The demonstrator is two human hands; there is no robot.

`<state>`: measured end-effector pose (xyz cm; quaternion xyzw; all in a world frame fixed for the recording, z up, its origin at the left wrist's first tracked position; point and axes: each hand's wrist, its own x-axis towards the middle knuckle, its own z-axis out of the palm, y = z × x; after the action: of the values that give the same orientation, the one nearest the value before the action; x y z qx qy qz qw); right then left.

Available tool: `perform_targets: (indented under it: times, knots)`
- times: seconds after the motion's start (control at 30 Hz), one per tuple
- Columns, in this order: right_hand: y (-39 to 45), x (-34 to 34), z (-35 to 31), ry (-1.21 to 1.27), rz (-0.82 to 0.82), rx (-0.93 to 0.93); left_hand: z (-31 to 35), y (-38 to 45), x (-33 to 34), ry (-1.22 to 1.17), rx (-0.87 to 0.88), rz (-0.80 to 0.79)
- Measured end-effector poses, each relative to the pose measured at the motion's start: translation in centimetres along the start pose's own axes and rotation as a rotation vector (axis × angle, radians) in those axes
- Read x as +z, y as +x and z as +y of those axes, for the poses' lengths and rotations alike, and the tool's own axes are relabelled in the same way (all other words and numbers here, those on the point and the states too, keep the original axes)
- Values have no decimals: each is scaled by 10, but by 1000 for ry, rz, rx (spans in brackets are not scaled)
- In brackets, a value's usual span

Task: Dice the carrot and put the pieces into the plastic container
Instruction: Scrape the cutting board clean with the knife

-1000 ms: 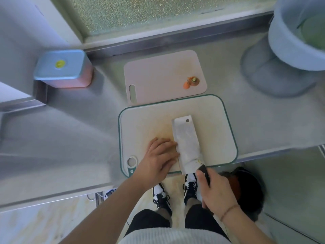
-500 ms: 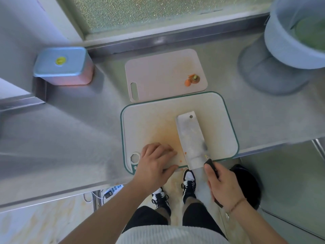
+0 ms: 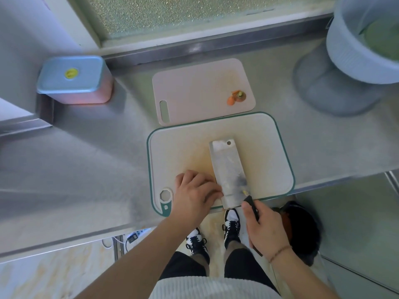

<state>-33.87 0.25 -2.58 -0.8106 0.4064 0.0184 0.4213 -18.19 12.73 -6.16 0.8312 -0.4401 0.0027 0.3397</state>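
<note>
Carrot hidden — left-hand fingers [image 3: 199, 182] curled.

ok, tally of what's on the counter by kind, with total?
Cutting boards: 2, pink and green-rimmed white
Cleaver: 1
Lidded plastic container: 1
Carrot end scraps: 2
Blue tub: 1
Total: 7
</note>
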Motion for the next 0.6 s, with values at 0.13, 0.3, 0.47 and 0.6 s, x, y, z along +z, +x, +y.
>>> perform_targets:
  times: [0.13, 0.3, 0.47, 0.6]
  knots:
    - [0, -2, 1, 11, 7, 5, -3, -2, -5, -41, 8, -18]
    - [1, 0, 3, -9, 50, -16, -4, -4, -9, -52, 54, -100]
    - [0, 6, 4, -23, 107, -33, -3, -3, -6, -59, 8, -82]
    - [1, 7, 1, -20, 114, -28, -2, -2, -6, -66, -18, -96]
